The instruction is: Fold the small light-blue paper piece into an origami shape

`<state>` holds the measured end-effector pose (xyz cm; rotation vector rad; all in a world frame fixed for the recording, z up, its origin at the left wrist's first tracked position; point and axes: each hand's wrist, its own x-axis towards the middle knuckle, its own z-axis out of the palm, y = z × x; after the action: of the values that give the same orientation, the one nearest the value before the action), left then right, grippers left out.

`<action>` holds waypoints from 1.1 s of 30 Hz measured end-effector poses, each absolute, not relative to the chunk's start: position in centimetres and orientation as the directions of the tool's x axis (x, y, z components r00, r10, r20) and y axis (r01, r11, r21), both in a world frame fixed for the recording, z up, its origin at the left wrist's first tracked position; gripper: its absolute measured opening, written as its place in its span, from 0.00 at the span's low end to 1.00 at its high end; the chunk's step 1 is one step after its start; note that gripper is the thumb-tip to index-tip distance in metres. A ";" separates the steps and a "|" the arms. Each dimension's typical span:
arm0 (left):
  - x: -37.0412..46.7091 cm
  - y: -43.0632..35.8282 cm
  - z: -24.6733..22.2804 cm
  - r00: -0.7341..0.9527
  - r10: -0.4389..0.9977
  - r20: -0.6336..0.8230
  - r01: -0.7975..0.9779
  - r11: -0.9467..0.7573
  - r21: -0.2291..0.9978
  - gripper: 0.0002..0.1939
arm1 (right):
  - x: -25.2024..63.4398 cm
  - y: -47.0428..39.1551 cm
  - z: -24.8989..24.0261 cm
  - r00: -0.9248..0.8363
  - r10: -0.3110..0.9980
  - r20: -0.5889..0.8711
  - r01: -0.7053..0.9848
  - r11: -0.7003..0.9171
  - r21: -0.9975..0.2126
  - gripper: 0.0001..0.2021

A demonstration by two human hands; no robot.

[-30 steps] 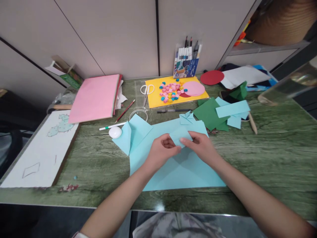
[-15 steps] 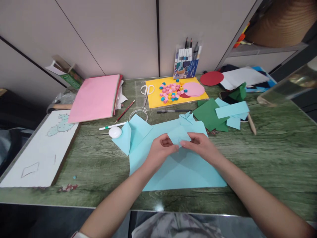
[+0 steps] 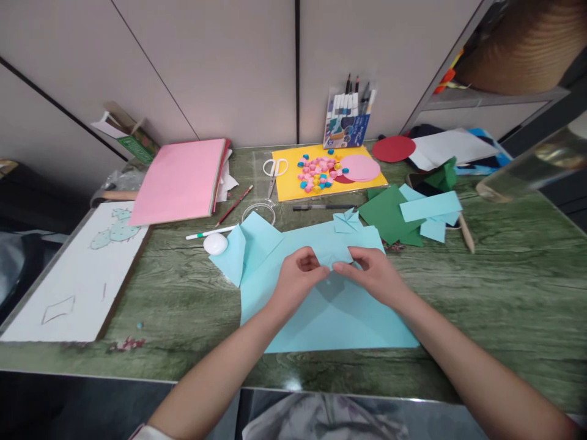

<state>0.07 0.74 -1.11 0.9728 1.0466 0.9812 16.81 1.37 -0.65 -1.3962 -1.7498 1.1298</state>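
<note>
Between both hands is a small light blue folded paper (image 3: pixel 331 247), raised over a large light blue sheet (image 3: pixel 339 318) on the green table. My left hand (image 3: pixel 300 273) pinches its left side, with the thumb at the lower edge. On the right side, my right hand (image 3: pixel 369 273) grips it between thumb and fingers, and the two thumbs nearly meet. A folded blue paper piece (image 3: pixel 347 221) lies on the sheet's far edge. Left of the sheet, a white egg-shaped object (image 3: pixel 215 244) rests on another folded blue paper (image 3: pixel 228 260).
Behind are white-handled scissors (image 3: pixel 275 168), a yellow sheet (image 3: pixel 285 183) with small coloured balls, and a marker box (image 3: pixel 347 125). Green paper (image 3: pixel 389 214) and blue strips (image 3: pixel 431 206) lie right. A pink pad (image 3: pixel 178 183) and a white drawing board (image 3: pixel 68 287) are left.
The small paper between my hands has tilted slightly, its top corner less pointed. Both hands keep nearly the same grip. The view has shifted a little.
</note>
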 end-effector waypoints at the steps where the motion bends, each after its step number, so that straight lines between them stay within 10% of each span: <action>1: 0.1 0.7 -1.2 0.204 0.953 -0.223 -0.165 0.258 0.952 0.05 | 16.8 1.3 -0.7 -0.249 0.968 -0.036 0.445 0.082 -0.892 0.13; 21: -1.3 1.9 -1.1 0.406 0.881 -0.242 0.046 0.245 0.968 0.14 | 16.8 2.0 -1.3 -0.355 0.932 -0.069 0.389 0.080 -0.918 0.14; 33: -0.5 2.4 -2.6 0.166 0.978 -0.124 -0.043 0.133 0.990 0.17 | 15.3 2.5 -2.5 -0.071 0.984 0.161 0.429 0.175 -0.886 0.16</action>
<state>-0.47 2.36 -2.60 1.1492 1.1086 1.0203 15.27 2.46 -2.45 -1.3730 -1.6327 0.8546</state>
